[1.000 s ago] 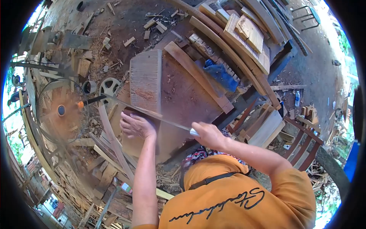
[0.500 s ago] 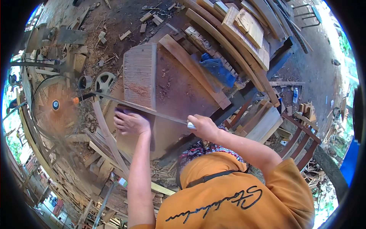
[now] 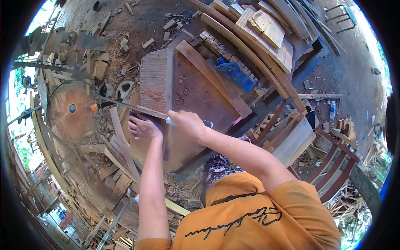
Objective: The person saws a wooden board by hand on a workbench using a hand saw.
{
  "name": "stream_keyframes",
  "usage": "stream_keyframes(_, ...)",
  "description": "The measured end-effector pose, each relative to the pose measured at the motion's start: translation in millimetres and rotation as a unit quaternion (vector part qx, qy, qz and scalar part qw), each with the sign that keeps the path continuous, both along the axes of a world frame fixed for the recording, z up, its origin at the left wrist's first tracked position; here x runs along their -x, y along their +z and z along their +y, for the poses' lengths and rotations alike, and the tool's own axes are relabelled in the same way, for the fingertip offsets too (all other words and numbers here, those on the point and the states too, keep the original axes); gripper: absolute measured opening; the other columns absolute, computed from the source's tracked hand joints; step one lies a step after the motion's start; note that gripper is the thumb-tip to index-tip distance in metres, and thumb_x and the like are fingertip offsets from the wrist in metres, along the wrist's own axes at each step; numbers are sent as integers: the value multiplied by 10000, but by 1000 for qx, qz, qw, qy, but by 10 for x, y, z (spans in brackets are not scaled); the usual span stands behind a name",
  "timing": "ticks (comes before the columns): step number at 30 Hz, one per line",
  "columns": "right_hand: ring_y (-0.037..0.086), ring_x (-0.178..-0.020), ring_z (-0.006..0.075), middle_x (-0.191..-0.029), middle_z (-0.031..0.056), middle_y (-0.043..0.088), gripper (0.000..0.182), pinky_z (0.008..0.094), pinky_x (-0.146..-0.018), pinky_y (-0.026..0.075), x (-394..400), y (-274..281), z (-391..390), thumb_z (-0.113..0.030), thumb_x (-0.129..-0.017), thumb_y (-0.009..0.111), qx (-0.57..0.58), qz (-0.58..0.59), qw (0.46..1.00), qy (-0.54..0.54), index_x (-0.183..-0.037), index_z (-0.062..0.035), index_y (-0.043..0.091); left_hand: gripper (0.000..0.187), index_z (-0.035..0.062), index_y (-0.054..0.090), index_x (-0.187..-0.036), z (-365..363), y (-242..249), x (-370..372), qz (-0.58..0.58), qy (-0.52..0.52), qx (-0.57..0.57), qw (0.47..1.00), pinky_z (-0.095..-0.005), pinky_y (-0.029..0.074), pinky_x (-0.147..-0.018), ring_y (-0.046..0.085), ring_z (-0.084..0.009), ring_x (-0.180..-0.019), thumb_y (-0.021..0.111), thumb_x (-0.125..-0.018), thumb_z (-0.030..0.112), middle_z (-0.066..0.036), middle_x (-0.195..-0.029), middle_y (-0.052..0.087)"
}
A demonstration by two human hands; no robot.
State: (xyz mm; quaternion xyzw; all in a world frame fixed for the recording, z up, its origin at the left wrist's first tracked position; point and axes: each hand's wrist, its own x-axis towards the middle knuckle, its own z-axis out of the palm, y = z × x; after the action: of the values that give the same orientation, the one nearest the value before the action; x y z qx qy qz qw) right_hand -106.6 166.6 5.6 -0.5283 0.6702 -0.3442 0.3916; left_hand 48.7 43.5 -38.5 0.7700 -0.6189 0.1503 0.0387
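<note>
My right hand (image 3: 186,126) is closed around the white handle of a handsaw (image 3: 133,107). The saw's long thin blade reaches away to the left, past the fingers of my other hand. My left hand (image 3: 146,127) presses down with bent fingers on a wooden board (image 3: 167,141), close beside the blade. Much of that board is hidden by my hand and arm. Behind the blade lies a thick, ridged wood block (image 3: 156,79) with reddish sawdust on its top.
A standing fan (image 3: 72,109) is on the left, with dust around it. Stacked planks (image 3: 266,46) and a blue cloth-like bundle (image 3: 234,75) lie at the upper right. Wood offcuts litter the ground. A slatted wooden frame (image 3: 337,166) and a plastic bottle (image 3: 332,109) are on the right.
My right hand has pushed the saw forward and left, so its handle is now close to my left hand. My left hand keeps its hold on the board. The view has shifted slightly.
</note>
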Motion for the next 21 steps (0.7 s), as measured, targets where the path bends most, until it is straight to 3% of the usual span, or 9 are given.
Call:
stream_keyframes(3,648,-863,444,-867,231,642,185,519,-731,520,16,15,326,-67,-841,565,29,-13,998,-47,-1021,-80,521,474,164,522,-1352,3,4,67,16,2,14,1000,-528,363,-982,485,-288,-1223,389,-1005,459,-98,-1326,525)
stream_keyframes(8,610,-833,471,-790,243,613,183,530,-691,476,277,40,1206,-127,-860,621,-38,-16,997,-66,-982,-54,505,437,211,460,-1408,59,133,208,58,-4,26,998,-537,288,-1031,418,-273,-1309,415,-995,345,-91,-1376,506)
stream_keyframes(10,600,-822,478,-776,252,608,200,527,-675,468,425,177,1339,-147,-864,648,-53,-16,997,-58,-965,-43,510,497,177,423,-1459,66,157,191,110,-13,7,994,-595,269,-1078,365,-333,-1385,409,-994,350,-135,-1453,451)
stream_keyframes(13,576,-814,492,-768,260,606,265,495,-650,472,501,340,1553,-190,-855,710,-37,-35,993,-105,-913,-21,515,566,156,350,-1519,117,182,135,139,-44,-23,989,-608,212,-1118,261,-372,-1453,407,-1001,377,-146,-1550,347)
stream_keyframes(14,600,-804,475,-776,248,621,272,468,-652,484,522,359,1594,-193,-852,725,-53,-45,988,-137,-904,-17,525,566,156,350,-1519,155,181,115,150,-36,-14,988,-608,212,-1118,261,-372,-1453,407,-1001,377,-146,-1550,347)
stream_keyframes(16,623,-794,458,-785,237,635,278,440,-654,496,534,389,1658,-196,-849,740,-60,-47,985,-154,-894,-14,535,626,126,293,-1548,278,179,56,133,-114,-21,984,-603,164,-1146,196,-394,-1480,407,-1005,416,-143,-1606,261)
stream_keyframes(18,669,-725,347,-769,195,650,261,392,-660,505,542,381,1702,-186,-850,748,-49,-47,976,-205,-915,-13,563,671,109,277,-1552,430,188,14,142,-116,-20,983,-592,155,-1156,181,-392,-1485,421,-997,458,-143,-1614,246)
stream_keyframes(19,657,-702,237,-761,167,655,250,367,-659,509,556,293,1745,-179,-850,750,-63,-55,975,-205,-930,-13,582,681,106,280,-1550,535,207,4,141,-156,-25,977,-595,146,-1160,169,-393,-1489,427,-994,468,-148,-1613,245)
stream_keyframes(21,638,-676,229,-746,176,642,251,371,-639,499,584,161,1802,-174,-852,744,-64,-75,975,-199,-912,-7,566,721,109,253,-1559,764,275,-6,150,-210,-54,965,-599,132,-1163,150,-401,-1493,456,-979,487,-160,-1621,213)
